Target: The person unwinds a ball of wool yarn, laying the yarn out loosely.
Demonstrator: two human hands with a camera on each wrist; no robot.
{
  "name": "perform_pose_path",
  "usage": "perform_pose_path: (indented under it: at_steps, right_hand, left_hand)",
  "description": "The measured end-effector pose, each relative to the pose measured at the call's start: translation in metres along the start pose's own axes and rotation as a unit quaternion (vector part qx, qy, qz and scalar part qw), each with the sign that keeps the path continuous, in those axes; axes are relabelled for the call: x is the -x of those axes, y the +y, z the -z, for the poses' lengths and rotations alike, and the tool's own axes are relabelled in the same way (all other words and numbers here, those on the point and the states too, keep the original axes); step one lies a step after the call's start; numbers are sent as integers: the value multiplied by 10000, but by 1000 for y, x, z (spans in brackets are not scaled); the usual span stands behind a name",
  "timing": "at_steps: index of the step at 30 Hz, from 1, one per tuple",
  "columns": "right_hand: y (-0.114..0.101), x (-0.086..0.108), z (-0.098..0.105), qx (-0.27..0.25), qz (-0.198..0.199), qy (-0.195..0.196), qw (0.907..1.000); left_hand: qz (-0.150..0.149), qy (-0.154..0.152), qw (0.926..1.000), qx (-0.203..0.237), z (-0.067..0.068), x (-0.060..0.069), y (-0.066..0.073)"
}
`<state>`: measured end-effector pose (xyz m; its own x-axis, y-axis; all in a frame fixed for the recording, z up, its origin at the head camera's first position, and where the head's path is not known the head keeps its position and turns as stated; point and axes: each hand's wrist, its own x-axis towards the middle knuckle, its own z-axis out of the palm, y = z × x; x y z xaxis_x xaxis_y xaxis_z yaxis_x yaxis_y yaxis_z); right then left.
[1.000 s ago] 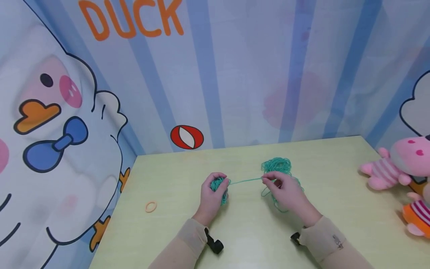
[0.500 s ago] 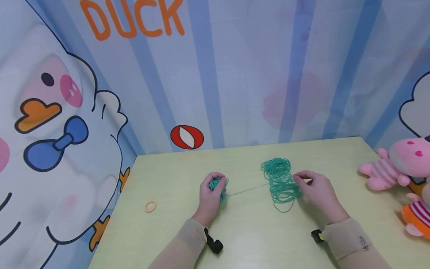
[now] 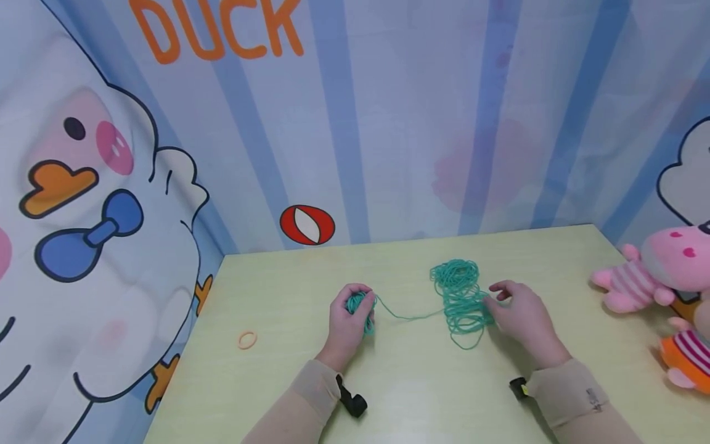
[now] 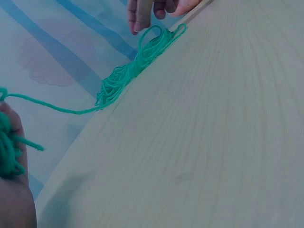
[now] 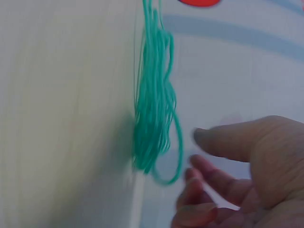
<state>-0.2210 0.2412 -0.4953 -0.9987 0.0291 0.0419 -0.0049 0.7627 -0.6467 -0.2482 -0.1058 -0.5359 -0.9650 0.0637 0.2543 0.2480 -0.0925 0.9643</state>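
Observation:
A small wound bundle of green yarn (image 3: 360,302) is gripped in my left hand (image 3: 344,327), between thumb and curled fingers. From it a single slack strand (image 3: 410,317) runs right to a loose pile of green yarn (image 3: 465,302) lying on the table. Beside the pile's right edge is my right hand (image 3: 524,317). In the right wrist view, its thumb and fingers stand apart with no yarn between them, and a loop of the yarn pile (image 5: 154,104) hangs just short of the fingertips. The left wrist view shows the held bundle (image 4: 7,147) at its left edge.
An orange ring (image 3: 247,340) lies on the light wooden table (image 3: 299,277) at the left. Pink plush toy (image 3: 638,287) and orange striped plush toy (image 3: 688,357) sit at the right. A printed cloth backdrop (image 3: 399,123) rises behind the table's far edge.
My right hand has let go of the strand it pinched and moved right to the pile's edge. The strand, taut before, now sags. My left hand keeps its grip on the bundle.

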Motion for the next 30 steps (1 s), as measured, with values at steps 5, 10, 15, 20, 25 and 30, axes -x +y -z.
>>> perform_pose_path:
  at_steps: [5,10,15,20,25,30]
  right_hand:
    - [-44,2,-27,-553,905,80,9943]
    - [-85,3,-62,-1126,1179,-762,9837]
    - [-112,-1,-89,-1139,1232,-1107,9796]
    - [-117,-4,-93,-1116,1211,-1053,9807]
    - [-114,-6,-89,-1253,1182,-924,9807]
    - [-112,-7,-90,-1122,1164,-1184,9797]
  left_hand:
    - [64,-56,9999,70,4,-1,-2]
    - [228,-104,9997,51,5,0,-1]
    - [225,-164,9996,69,3,1,0]
    - [182,-200,9996,105,0,1,2]
    - [202,-146,9997,9,0,0,3]
    - [164,-202,9996,-139,-1,0,1]
